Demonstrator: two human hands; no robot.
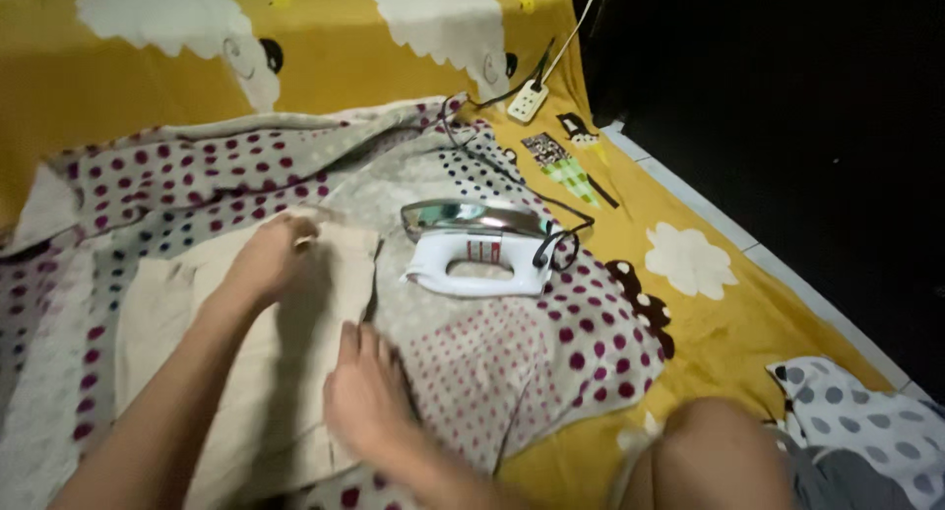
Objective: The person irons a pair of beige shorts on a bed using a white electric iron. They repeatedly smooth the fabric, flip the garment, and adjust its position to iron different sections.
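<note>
Beige cloth (266, 372) lies flat under our left hand (268, 262) and right hand (366, 392), fingers spread pressing it smooth; white iron (479, 262) rests aside on its side.

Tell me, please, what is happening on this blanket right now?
A person is kneeling over a polka-dot blanket spread on a yellow sheet. Both bare hands press flat on a beige cloth: the left hand near its far edge, the right hand on its near right edge. A white iron lies tipped on its side beside the cloth, untouched, its cord running to a white power strip.
</note>
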